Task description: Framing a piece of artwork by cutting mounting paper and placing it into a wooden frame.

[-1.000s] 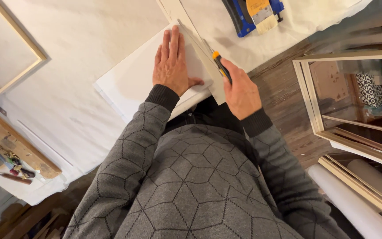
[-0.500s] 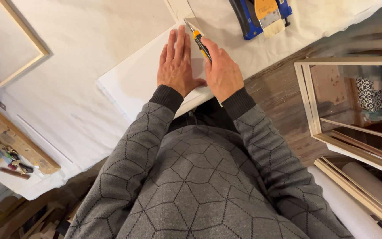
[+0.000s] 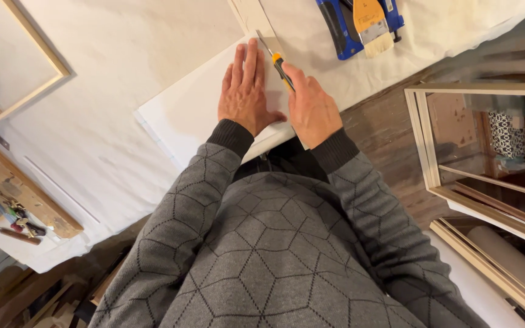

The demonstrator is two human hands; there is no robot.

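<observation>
- Frame point(image 3: 16, 64) of pale wood lies far left on the white-covered table point(image 3: 123, 121), with a wooden board point(image 3: 22, 197) of small tools near the lower left edge.
- White sheet point(image 3: 192, 112) sits mid-table, and the left hand point(image 3: 247, 91) presses flat on it, fingers together and stretched out, touching nothing else.
- Compared with a second ago, that hand has crept up the sheet, and the knife has travelled with it towards the sheet's far edge.
- Yellow utility knife point(image 3: 277, 64) runs just beside the left hand, long axis slanting up and left, blade tip pointing away from the person along a pale straightedge strip point(image 3: 259, 18).
- Right hand point(image 3: 311, 109) is clamped round the knife's handle, fingers curled tight.
- Blue tool point(image 3: 341, 27) and a flat brush point(image 3: 372, 24) rest top right; glazed wooden frames point(image 3: 481, 146) stand on the floor at far right.
</observation>
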